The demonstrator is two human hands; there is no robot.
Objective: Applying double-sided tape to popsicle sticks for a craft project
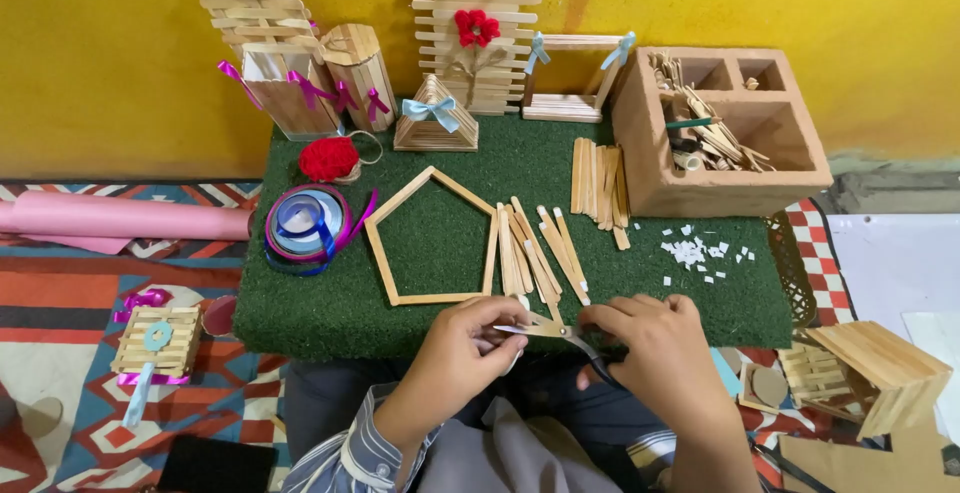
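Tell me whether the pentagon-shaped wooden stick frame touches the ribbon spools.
Apart: the head view shows green mat between the pentagon-shaped wooden stick frame and the ribbon spools.

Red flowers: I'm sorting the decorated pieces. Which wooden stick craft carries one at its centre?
The flat slatted panel against the yellow wall, flower mid-panel above a twine bow. The leaning tower wears its flower at the top.

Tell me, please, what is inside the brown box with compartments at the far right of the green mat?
The brown box holds a heap of wooden sticks in its large compartment. The two small back compartments look nearly empty; their floors, and whatever lies beneath the heap, are hidden.
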